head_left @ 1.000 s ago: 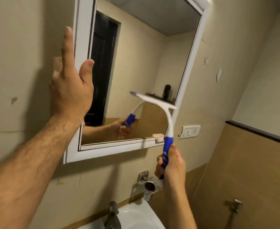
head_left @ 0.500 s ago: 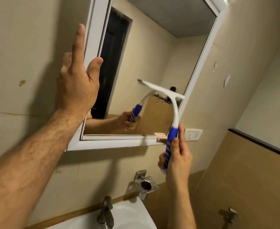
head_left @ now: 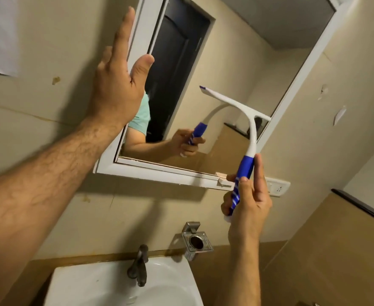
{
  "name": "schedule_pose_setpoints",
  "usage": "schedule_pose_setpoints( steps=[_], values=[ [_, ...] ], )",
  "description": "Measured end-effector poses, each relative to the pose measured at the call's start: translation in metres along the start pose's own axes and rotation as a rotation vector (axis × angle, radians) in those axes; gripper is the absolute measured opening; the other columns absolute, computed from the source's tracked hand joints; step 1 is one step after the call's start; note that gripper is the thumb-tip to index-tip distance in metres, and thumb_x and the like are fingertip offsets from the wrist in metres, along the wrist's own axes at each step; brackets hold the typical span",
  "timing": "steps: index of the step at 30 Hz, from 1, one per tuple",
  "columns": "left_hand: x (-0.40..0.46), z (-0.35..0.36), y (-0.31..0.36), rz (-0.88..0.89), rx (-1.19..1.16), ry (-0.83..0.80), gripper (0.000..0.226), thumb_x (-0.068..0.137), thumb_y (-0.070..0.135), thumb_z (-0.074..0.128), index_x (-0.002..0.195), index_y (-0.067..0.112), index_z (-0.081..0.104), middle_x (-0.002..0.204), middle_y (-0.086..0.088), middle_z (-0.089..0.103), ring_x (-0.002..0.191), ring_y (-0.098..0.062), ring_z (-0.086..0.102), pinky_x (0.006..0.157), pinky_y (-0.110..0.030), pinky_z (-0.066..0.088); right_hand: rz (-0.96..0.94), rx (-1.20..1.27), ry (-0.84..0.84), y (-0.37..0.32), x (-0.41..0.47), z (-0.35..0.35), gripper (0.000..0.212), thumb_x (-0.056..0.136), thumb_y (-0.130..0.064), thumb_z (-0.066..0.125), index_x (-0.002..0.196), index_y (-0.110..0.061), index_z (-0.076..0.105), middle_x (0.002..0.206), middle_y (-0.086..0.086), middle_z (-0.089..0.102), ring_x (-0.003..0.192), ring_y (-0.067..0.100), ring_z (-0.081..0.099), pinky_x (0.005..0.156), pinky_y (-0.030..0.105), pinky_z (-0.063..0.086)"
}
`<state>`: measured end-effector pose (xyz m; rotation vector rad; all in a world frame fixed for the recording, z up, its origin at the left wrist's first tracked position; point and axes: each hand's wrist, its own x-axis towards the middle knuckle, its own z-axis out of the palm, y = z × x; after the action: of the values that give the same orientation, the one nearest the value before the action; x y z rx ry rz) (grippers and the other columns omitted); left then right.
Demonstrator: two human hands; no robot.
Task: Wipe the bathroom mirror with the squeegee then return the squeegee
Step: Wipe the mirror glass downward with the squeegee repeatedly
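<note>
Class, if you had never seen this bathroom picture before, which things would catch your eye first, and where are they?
First, the blue-and-white squeegee held up by the right hand, its blade against the lower right of the white-framed mirror. Next, the left hand, open, at the mirror's left frame. Below sit a white sink and tap.

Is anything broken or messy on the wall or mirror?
Yes. The mirror frame has a chipped, broken spot at its lower right corner. The wall to the right of the mirror has patches of peeling paint, and a brownish stain marks the wall to the left of it.
</note>
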<state>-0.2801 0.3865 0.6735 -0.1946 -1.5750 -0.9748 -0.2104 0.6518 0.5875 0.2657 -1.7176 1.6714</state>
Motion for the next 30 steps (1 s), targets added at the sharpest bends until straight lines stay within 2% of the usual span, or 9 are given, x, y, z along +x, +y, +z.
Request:
schedule_pose_setpoints(
  steps=[3, 7, 11, 15, 18, 20, 23, 26, 30],
  values=[
    [0.001, 0.001, 0.0, 0.004, 0.001, 0.006, 0.062, 0.102, 0.047, 0.039, 0.154, 0.021, 0.018, 0.152, -0.003, 0.039, 0.129, -0.007, 0.041, 0.088, 0.011, 0.017, 0.025, 0.017, -0.006, 0.013, -0.007, -0.001, 0.049, 0.1, -0.013, 0.048, 0.133, -0.048, 0.053, 0.083, 0.01, 0.065, 0.052, 0.016, 0.043, 0.042, 0.024, 0.042],
    [0.0, 0.004, -0.002, 0.028, 0.008, 0.017, 0.062, 0.102, 0.045, 0.042, 0.154, 0.021, 0.018, 0.155, 0.002, 0.034, 0.137, -0.016, 0.038, 0.097, 0.005, 0.017, 0.13, 0.023, 0.012, 0.047, -0.039, -0.015, 0.054, 0.095, -0.006, 0.053, 0.119, -0.053, 0.063, 0.085, 0.024, 0.065, 0.057, 0.025, 0.047, 0.043, 0.021, 0.046],
    [0.0, 0.004, -0.001, 0.042, 0.013, 0.029, 0.063, 0.102, 0.045, 0.042, 0.154, 0.019, 0.018, 0.156, 0.002, 0.032, 0.139, -0.019, 0.038, 0.115, -0.029, 0.032, 0.178, 0.015, 0.028, 0.052, -0.055, -0.018, 0.058, 0.094, -0.003, 0.054, 0.118, -0.055, 0.062, 0.089, 0.028, 0.066, 0.058, 0.025, 0.049, 0.05, 0.024, 0.049],
    [-0.002, 0.004, 0.0, 0.051, 0.003, 0.038, 0.063, 0.102, 0.044, 0.04, 0.154, 0.015, 0.02, 0.157, 0.001, 0.031, 0.14, -0.015, 0.035, 0.112, -0.018, 0.027, 0.101, 0.038, 0.007, 0.021, -0.04, -0.004, 0.052, 0.092, -0.015, 0.056, 0.122, -0.058, 0.056, 0.088, 0.013, 0.065, 0.054, 0.016, 0.048, 0.045, 0.022, 0.048],
    [-0.003, 0.004, 0.001, 0.037, 0.013, 0.042, 0.063, 0.102, 0.044, 0.04, 0.154, 0.015, 0.02, 0.155, -0.001, 0.033, 0.134, -0.001, 0.03, 0.103, 0.0, 0.02, 0.062, 0.035, 0.013, 0.006, -0.029, 0.008, 0.044, 0.087, -0.036, 0.055, 0.126, -0.057, 0.053, 0.089, 0.008, 0.065, 0.057, 0.017, 0.048, 0.045, 0.026, 0.048],
    [-0.003, 0.004, 0.001, 0.028, 0.017, 0.038, 0.064, 0.101, 0.046, 0.041, 0.154, 0.014, 0.02, 0.155, -0.002, 0.034, 0.13, 0.002, 0.029, 0.097, 0.006, 0.017, 0.061, 0.024, 0.041, 0.008, -0.031, 0.011, 0.043, 0.085, -0.04, 0.055, 0.124, -0.057, 0.053, 0.085, 0.007, 0.066, 0.055, 0.017, 0.047, 0.044, 0.025, 0.047],
    [-0.001, 0.006, -0.002, 0.029, 0.019, 0.04, 0.065, 0.101, 0.046, 0.041, 0.154, 0.014, 0.02, 0.155, -0.003, 0.034, 0.138, -0.011, 0.035, 0.097, 0.007, 0.016, 0.091, -0.002, 0.063, 0.023, -0.048, 0.008, 0.04, 0.087, -0.032, 0.059, 0.121, -0.054, 0.056, 0.08, 0.008, 0.066, 0.054, 0.017, 0.05, 0.042, 0.023, 0.047],
    [0.0, 0.006, -0.004, 0.046, 0.03, 0.052, 0.064, 0.102, 0.045, 0.041, 0.153, 0.012, 0.022, 0.154, -0.003, 0.035, 0.139, -0.014, 0.037, 0.1, 0.005, 0.018, 0.149, -0.015, 0.064, 0.04, -0.064, -0.003, 0.04, 0.09, -0.01, 0.062, 0.114, -0.042, 0.063, 0.077, 0.004, 0.069, 0.057, 0.014, 0.06, 0.046, 0.022, 0.052],
    [-0.002, 0.01, -0.004, 0.042, 0.03, 0.062, 0.066, 0.101, 0.05, 0.038, 0.151, 0.008, 0.026, 0.149, -0.002, 0.044, 0.134, -0.013, 0.045, 0.108, -0.01, 0.033, 0.133, -0.019, 0.043, 0.036, -0.062, -0.012, 0.037, 0.091, -0.006, 0.062, 0.118, -0.031, 0.065, 0.084, 0.016, 0.068, 0.062, 0.033, 0.061, 0.051, 0.034, 0.057]
  ],
)
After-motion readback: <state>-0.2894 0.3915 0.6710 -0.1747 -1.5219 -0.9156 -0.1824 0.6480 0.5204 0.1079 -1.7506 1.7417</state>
